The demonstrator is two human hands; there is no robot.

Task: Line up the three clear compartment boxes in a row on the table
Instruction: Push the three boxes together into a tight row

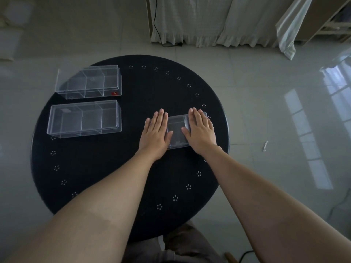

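Right now both hands lie flat, fingers straight and together, on the third clear plastic compartment box [177,132]: the left hand [155,134] covers its left end, the right hand [200,131] its right end, neither curled around an edge. That box sits on the round black table [133,177], well apart from the other two clear boxes, the far one [89,81] and the near one [83,118], which lie one behind the other off to the left of the grip. To do this well, I judge, press evenly with both palms, slide leftward without twisting, and bring the long sides parallel to the pair.
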